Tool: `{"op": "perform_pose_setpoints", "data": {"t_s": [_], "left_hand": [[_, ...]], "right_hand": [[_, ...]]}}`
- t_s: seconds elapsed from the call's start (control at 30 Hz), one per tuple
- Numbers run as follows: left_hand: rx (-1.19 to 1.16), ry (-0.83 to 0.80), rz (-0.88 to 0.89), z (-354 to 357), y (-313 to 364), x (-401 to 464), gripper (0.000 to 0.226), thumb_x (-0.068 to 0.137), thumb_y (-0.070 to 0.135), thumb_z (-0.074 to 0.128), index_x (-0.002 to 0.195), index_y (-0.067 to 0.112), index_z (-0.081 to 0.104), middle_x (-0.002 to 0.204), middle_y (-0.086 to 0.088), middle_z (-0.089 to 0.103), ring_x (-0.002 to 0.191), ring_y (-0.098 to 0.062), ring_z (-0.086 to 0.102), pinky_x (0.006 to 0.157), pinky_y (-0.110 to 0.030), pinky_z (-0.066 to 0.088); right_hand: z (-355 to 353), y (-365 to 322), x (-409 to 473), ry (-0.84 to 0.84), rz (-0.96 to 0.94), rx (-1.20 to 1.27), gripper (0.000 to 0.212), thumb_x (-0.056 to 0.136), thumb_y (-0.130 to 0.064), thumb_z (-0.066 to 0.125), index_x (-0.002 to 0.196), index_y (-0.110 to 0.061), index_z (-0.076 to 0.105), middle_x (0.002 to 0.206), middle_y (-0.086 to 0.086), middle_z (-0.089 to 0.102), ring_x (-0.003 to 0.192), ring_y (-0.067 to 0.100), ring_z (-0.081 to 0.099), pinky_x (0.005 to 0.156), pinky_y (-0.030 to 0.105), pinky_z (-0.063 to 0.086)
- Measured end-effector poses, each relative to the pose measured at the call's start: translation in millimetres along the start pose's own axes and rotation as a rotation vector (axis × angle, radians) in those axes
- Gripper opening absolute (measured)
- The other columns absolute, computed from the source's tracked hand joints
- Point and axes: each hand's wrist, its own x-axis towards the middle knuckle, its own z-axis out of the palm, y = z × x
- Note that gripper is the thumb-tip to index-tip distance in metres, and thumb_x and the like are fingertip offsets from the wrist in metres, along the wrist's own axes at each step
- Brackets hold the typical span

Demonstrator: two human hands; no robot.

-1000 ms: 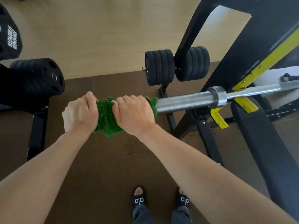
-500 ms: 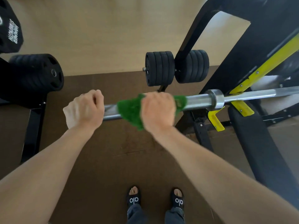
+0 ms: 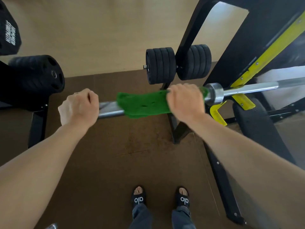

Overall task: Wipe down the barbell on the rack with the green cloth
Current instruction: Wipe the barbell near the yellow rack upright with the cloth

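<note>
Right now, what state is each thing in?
left hand: closed around the bare barbell sleeve
right hand: closed on the green cloth
green cloth: wrapped over the sleeve, stretched out
barbell: lying in the yellow rack hook

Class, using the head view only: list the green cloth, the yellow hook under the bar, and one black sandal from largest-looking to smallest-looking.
1. green cloth, draped over the barbell: clearly the largest.
2. and 3. yellow hook and left sandal: these look about alike; they also sit at different depths, so I would not rank them.
</note>
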Motion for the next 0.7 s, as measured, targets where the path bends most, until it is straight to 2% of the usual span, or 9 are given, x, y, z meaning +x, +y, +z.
{"op": "perform_pose_setpoints", "data": {"t_s": [0.1, 0.2, 0.37, 0.47, 0.53, 0.63, 0.7], "left_hand": [[0.054, 0.004, 0.003, -1, 8, -1, 0.044, 0.106, 0.035, 0.027, 0.099, 0.013, 0.064, 0.088, -0.013, 0.062, 0.072, -0.030, 0.049, 0.064, -0.039, 0.038], [0.088, 0.031, 0.054, -1, 13, -1, 0.044, 0.108, 0.035, 0.020, 0.099, 0.010, 0.056, 0.089, -0.017, 0.061, 0.070, -0.030, 0.049, 0.069, -0.042, 0.038], [-0.083, 0.059, 0.138, -1, 52, -4, 0.036, 0.109, 0.030, 0.025, 0.094, 0.012, 0.053, 0.086, -0.010, 0.055, 0.073, -0.031, 0.051, 0.074, -0.042, 0.036], [-0.102, 0.045, 0.293, 3, 106, -9, 0.036, 0.109, 0.026, 0.027, 0.100, 0.009, 0.057, 0.081, -0.010, 0.049, 0.077, -0.034, 0.052, 0.073, -0.041, 0.032], [-0.084, 0.039, 0.348, 9, 130, -10, 0.035, 0.110, 0.027, 0.026, 0.098, 0.010, 0.055, 0.078, -0.008, 0.046, 0.074, -0.033, 0.049, 0.072, -0.041, 0.031], [-0.053, -0.019, 0.329, 19, 136, -8, 0.039, 0.109, 0.030, 0.021, 0.092, 0.012, 0.051, 0.080, -0.012, 0.052, 0.071, -0.031, 0.046, 0.070, -0.041, 0.034], [-0.029, -0.015, 0.282, 16, 120, -2, 0.047, 0.109, 0.032, 0.018, 0.096, 0.007, 0.055, 0.088, -0.021, 0.062, 0.076, -0.038, 0.056, 0.073, -0.044, 0.044]], "right_hand": [[7, 34, -5, 0.064, 0.126, -0.014, 0.046, 0.103, -0.031, 0.024, 0.080, -0.016, 0.060, 0.079, 0.004, 0.066, 0.072, 0.026, 0.054, 0.075, 0.039, 0.042], [14, 12, -4, 0.153, 0.252, 0.014, 0.050, 0.105, -0.029, 0.023, 0.087, -0.014, 0.067, 0.085, 0.005, 0.068, 0.083, 0.030, 0.059, 0.087, 0.042, 0.042], [12, -38, -11, 0.086, 0.097, 0.098, 0.048, 0.106, -0.032, 0.021, 0.098, -0.017, 0.066, 0.095, -0.001, 0.066, 0.094, 0.025, 0.058, 0.094, 0.041, 0.041], [11, -36, -7, 0.072, -0.048, 0.102, 0.047, 0.106, -0.036, 0.022, 0.095, -0.020, 0.065, 0.093, -0.003, 0.067, 0.089, 0.023, 0.060, 0.087, 0.039, 0.042], [8, -10, 2, 0.036, -0.171, 0.045, 0.050, 0.106, -0.041, 0.021, 0.090, -0.021, 0.063, 0.086, -0.003, 0.068, 0.080, 0.023, 0.062, 0.076, 0.039, 0.043], [-1, 42, 9, -0.010, -0.183, -0.080, 0.055, 0.105, -0.040, 0.012, 0.085, -0.020, 0.059, 0.074, -0.002, 0.065, 0.063, 0.023, 0.056, 0.062, 0.035, 0.036], [-5, 60, 8, -0.063, -0.224, -0.162, 0.047, 0.106, -0.035, 0.017, 0.101, -0.018, 0.061, 0.070, -0.003, 0.055, 0.059, 0.023, 0.049, 0.056, 0.033, 0.036]]}}
